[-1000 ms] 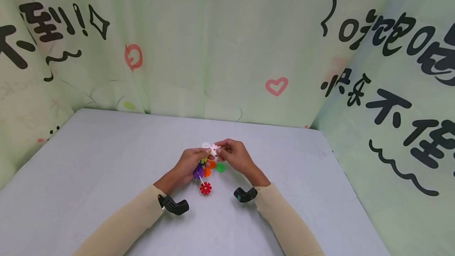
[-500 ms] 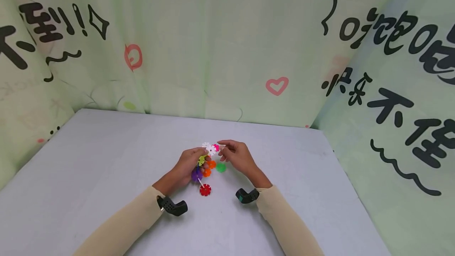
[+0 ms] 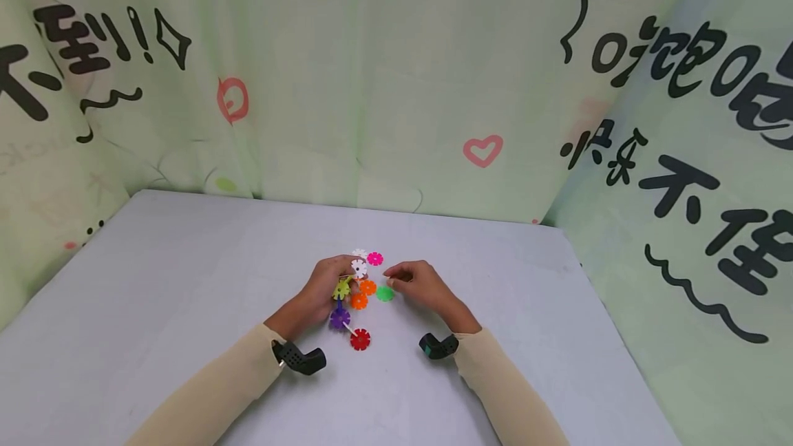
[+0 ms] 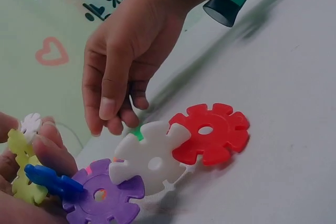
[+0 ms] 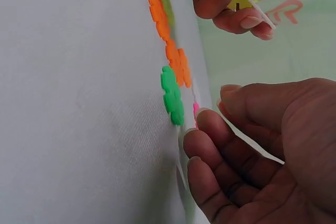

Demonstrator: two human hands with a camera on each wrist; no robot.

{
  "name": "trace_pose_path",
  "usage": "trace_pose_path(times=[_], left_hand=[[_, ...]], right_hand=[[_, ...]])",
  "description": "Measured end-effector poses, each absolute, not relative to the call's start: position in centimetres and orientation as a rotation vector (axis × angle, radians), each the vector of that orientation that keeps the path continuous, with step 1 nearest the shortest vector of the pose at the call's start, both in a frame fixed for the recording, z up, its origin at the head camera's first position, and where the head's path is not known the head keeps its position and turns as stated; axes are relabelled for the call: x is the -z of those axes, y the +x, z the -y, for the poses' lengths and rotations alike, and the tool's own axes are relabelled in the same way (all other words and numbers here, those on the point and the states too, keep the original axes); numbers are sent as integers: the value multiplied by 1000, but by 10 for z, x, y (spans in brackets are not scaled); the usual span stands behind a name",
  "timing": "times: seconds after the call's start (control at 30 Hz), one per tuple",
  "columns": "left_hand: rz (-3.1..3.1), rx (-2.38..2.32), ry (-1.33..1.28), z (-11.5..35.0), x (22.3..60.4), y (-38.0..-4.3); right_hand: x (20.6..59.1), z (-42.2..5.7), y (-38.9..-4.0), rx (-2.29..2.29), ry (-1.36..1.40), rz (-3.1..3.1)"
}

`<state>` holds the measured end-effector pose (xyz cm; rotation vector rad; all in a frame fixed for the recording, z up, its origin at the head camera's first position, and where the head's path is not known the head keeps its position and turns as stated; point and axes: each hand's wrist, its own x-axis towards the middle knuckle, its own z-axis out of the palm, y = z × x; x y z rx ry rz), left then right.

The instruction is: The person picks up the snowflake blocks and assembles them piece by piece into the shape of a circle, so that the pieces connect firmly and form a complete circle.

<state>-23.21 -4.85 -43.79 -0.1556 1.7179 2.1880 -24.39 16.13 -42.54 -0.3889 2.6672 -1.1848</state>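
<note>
My left hand (image 3: 319, 288) grips a chain of interlocked notched plastic discs by its upper end. From the fingers run a white disc (image 3: 359, 268), a yellow disc (image 3: 342, 288), a blue disc (image 4: 52, 180) seen nearly edge-on, a purple disc (image 3: 339, 319), another white disc (image 4: 149, 161) and a red disc (image 3: 360, 339) at the lower end. Just to the right, my right hand (image 3: 421, 285) hovers with loosely bent fingers. In the right wrist view its thumb and fingertips (image 5: 207, 119) are apart, with nothing between them.
Loose discs lie on the white table (image 3: 217, 281) beyond and between the hands: a green disc (image 3: 385, 293), orange discs (image 3: 367, 287), a pink disc (image 3: 374, 259) and a white one behind the left fingers. A printed curtain (image 3: 403, 88) surrounds the table's back and sides.
My right hand has let go of the white disc and drawn back right and down. The chain has tilted lower to the left, and the pink disc behind it now shows fully.
</note>
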Motion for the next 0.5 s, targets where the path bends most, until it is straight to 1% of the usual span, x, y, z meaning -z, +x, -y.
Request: trace_pose_path(times=[0.5], left_hand=[[-1812, -2107, -228, 50, 442, -235]], right_hand=[[434, -162, -245, 1071, -409, -2637]])
